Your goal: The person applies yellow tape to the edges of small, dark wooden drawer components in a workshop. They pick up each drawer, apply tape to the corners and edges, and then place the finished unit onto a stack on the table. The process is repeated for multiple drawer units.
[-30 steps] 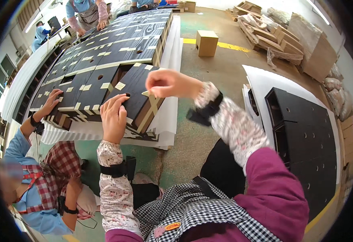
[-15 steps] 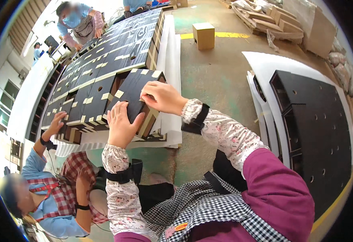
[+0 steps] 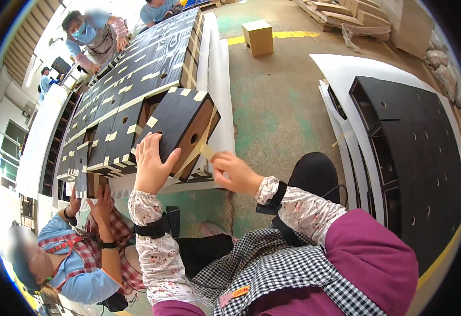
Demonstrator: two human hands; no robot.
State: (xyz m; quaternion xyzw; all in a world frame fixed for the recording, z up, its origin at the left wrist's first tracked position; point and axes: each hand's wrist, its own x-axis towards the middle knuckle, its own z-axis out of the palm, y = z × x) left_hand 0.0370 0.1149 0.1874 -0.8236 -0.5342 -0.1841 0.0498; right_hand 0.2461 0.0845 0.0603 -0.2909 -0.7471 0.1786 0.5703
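My left hand (image 3: 154, 164) rests with spread fingers on the near corner of a black wood-grain box (image 3: 180, 117), beside a round hole in its top. The box sits askew at the near right end of the stack, with brown side faces and short pale tape pieces along its top edge. My right hand (image 3: 236, 173) is closed in a pinch on the loose end of a cream masking tape strip (image 3: 206, 149). That strip stretches taut from the box's side face, near a second round hole.
Many taped black boxes (image 3: 127, 87) stand in rows on white foam sheeting. At lower left a co-worker (image 3: 77, 237) handles a box; another co-worker (image 3: 96, 39) stands at the far side. Black drilled panels (image 3: 409, 152) lie to the right. A cardboard box (image 3: 258, 39) is on the floor.
My right hand has moved down and right off the box's edge, drawing the tape strip outward. My left hand stays on the box. The co-worker at lower left brings both hands to a box.
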